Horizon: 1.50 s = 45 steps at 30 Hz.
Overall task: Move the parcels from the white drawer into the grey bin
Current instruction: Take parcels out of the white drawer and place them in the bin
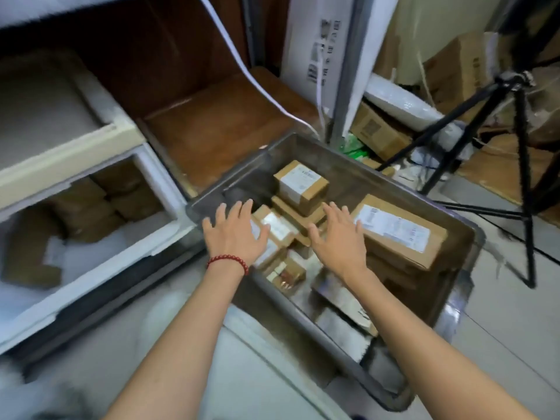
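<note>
Risk: top parcel (301, 183) toppling off loose stack in grey bin (378, 177); left hand (235, 236), right hand (338, 239) spread, empty.

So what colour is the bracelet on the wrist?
The bracelet is dark red beads, worn on the left wrist. The head view, the only one here, shows it clearly.

Pale tiled floor (515, 328) across the lower frame. Standing on it at centre right, a grey bin (363, 174), set at an angle. Planted at the right edge, a black tripod (521, 165), one foot near the bin's right corner. At left, a white drawer (91, 295) pulled out low over the tiles. Piled at upper right, cardboard cartons (378, 131).
</note>
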Each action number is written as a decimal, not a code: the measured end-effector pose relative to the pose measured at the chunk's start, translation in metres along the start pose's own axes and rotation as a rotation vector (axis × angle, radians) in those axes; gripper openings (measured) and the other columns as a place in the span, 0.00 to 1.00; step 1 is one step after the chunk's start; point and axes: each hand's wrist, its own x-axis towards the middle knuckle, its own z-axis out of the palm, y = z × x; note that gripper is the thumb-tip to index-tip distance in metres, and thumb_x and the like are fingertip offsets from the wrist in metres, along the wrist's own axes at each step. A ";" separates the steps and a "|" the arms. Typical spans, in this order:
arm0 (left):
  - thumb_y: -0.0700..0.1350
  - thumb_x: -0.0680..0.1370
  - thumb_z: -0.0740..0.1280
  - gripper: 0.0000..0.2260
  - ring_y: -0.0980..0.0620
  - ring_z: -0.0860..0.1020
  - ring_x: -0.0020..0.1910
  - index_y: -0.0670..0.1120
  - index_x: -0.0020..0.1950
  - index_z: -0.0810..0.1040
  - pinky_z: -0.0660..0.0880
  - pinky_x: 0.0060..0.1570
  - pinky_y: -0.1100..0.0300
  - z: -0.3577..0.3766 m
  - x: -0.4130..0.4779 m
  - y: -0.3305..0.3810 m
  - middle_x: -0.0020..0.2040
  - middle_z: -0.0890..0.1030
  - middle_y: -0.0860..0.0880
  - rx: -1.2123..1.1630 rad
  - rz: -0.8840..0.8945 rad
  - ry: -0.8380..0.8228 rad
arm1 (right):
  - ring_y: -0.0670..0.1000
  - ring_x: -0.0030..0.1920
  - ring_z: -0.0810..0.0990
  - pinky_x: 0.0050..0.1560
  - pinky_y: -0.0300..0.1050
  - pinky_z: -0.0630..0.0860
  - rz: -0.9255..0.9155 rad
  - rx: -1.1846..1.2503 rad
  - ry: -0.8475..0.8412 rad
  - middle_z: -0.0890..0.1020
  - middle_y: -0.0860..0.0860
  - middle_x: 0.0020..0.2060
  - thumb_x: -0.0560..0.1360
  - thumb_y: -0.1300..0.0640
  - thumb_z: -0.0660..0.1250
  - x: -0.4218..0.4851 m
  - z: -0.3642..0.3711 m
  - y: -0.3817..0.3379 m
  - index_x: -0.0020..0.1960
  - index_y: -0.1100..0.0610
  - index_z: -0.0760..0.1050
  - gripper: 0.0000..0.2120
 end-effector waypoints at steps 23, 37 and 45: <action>0.58 0.78 0.57 0.28 0.45 0.64 0.71 0.47 0.75 0.60 0.60 0.69 0.43 -0.029 -0.177 -0.276 0.71 0.69 0.46 0.031 -0.658 0.115 | 0.52 0.77 0.53 0.75 0.53 0.55 -0.754 -0.060 -0.399 0.58 0.50 0.77 0.80 0.41 0.56 -0.055 0.119 -0.275 0.77 0.54 0.57 0.30; 0.58 0.79 0.57 0.28 0.42 0.62 0.72 0.47 0.76 0.58 0.57 0.71 0.45 0.028 -0.085 -0.346 0.73 0.64 0.43 0.052 -0.607 -0.021 | 0.53 0.74 0.61 0.75 0.53 0.56 -0.890 -0.043 -0.376 0.65 0.52 0.74 0.80 0.43 0.57 0.003 0.206 -0.322 0.76 0.51 0.59 0.27; 0.60 0.78 0.57 0.29 0.38 0.52 0.75 0.52 0.77 0.55 0.50 0.73 0.44 0.064 -0.018 -0.392 0.76 0.55 0.39 0.099 -0.678 -0.091 | 0.54 0.74 0.62 0.74 0.53 0.59 -0.881 -0.029 -0.380 0.64 0.52 0.74 0.81 0.46 0.57 0.022 0.253 -0.354 0.76 0.49 0.58 0.25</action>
